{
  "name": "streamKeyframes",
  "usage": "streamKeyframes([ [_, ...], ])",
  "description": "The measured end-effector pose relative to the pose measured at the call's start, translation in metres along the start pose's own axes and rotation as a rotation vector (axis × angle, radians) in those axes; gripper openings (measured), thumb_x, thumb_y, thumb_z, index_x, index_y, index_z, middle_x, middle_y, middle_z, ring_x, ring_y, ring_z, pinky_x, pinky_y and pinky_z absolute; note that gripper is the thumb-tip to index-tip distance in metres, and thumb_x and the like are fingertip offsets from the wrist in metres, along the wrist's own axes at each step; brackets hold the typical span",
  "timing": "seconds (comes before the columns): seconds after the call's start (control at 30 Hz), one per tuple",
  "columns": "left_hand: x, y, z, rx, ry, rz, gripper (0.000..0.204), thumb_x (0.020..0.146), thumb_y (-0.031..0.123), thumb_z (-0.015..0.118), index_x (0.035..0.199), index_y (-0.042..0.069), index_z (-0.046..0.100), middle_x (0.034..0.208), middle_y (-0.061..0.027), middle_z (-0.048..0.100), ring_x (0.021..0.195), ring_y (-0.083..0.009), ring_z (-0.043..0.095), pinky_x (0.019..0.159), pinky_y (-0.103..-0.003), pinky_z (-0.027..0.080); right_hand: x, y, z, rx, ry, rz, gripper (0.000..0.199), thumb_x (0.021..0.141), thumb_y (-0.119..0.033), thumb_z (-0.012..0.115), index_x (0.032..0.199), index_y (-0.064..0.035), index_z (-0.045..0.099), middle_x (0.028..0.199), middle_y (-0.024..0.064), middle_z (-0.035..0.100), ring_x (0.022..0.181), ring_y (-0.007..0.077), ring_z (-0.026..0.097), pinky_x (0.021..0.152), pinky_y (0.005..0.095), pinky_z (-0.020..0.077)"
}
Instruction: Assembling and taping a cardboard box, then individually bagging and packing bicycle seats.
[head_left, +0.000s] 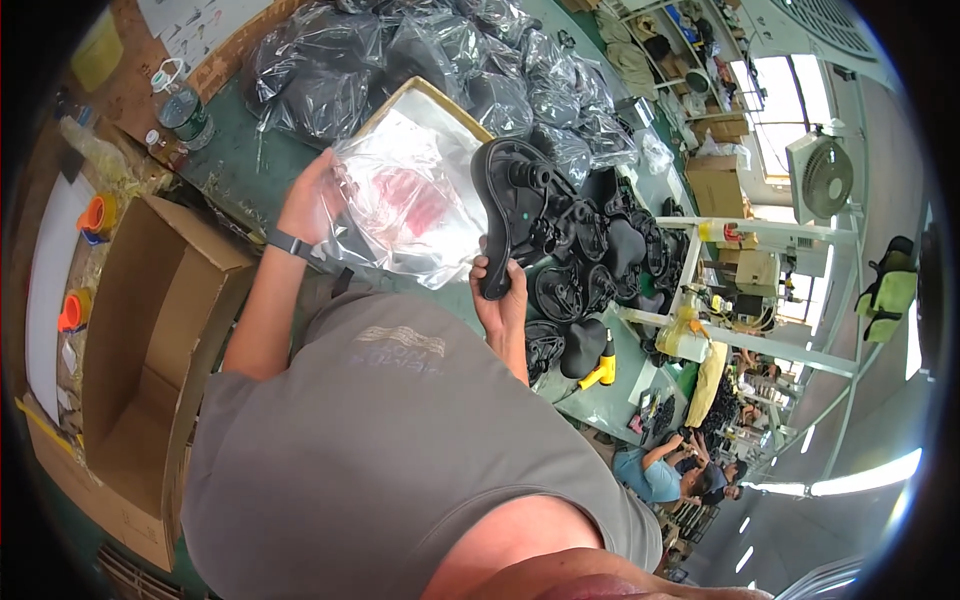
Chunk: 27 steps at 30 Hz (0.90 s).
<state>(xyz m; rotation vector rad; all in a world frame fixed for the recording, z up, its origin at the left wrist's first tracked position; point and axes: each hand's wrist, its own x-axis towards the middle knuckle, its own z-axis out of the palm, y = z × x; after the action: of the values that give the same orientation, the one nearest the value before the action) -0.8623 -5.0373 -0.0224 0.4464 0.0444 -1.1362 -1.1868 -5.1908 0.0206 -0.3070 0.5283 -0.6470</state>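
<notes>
Head view, left grip (pixel 314 205) grasping crinkled clear plastic (pixel 368 220); right grip (pixel 503 303) clasping a curved, ribbed black saddle (pixel 496 205)

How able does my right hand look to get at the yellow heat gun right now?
Probably not straight away: your right hand is full, holding a black moulded part. The yellow heat gun lies to its right, seemingly uncovered.

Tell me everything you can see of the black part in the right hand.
The black part is long and curved, with a smooth rim around a hollow side of molded shapes, including a round, tube-like piece near its upper end. It looks like hard plastic with a slight sheen. The right hand grips its lower end, just right of the clear bag. Whether it touches the bag is unclear.
</notes>
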Motion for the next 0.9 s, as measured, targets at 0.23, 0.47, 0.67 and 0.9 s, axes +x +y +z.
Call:
streamKeyframes([
  [0.23,0.022,-0.058,0.027,0.888,0.027,0.028,0.023,0.099,0.018,0.074,0.113,0.0,0.076,0.097,-0.0001,0.075,0.085,-0.0052,0.064,0.074,-0.022,0.05,-0.046,-0.023,-0.006,-0.533,0.178,-0.298,0.057,0.091,-0.003,0.06,0.145,-0.0056,0.044,0.123,0.0175,0.065,0.097,0.0353,0.07,0.077,0.0429,0.0604],
  [0.47,0.007,-0.164,0.053,1.242,-0.434,-0.067,0.019,0.1,0.01,0.062,0.102,-0.006,0.073,0.083,-0.009,0.076,0.074,-0.0153,0.07,0.069,-0.032,0.055,-0.065,0.008,-0.023,0.182,0.179,0.131,0.044,0.099,-0.016,0.061,0.132,0.0112,0.054,0.113,0.0291,0.067,0.097,0.0335,0.069,0.091,0.0396,0.0625],
  [0.67,-0.023,-0.173,0.053,0.946,-0.23,-0.482,0.021,0.105,0.016,0.06,0.111,0.0,0.072,0.096,-0.0044,0.075,0.087,-0.0128,0.072,0.076,-0.028,0.06,-0.069,0.006,-0.016,-0.084,0.397,-0.051,0.033,0.098,-0.007,0.062,0.121,0.0111,0.048,0.105,0.0293,0.068,0.087,0.0341,0.072,0.076,0.0409,0.0661],
  [0.9,-0.027,-0.13,0.042,0.31,-0.162,-0.338,0.019,0.107,0.019,0.06,0.114,0.004,0.069,0.103,-0.0041,0.074,0.091,-0.0128,0.069,0.082,-0.03,0.057,-0.084,-0.007,-0.02,0.102,0.171,0.07,0.047,0.097,-0.017,0.065,0.126,0.0183,0.054,0.112,0.0245,0.064,0.096,0.029,0.065,0.082,0.035,0.06],
])
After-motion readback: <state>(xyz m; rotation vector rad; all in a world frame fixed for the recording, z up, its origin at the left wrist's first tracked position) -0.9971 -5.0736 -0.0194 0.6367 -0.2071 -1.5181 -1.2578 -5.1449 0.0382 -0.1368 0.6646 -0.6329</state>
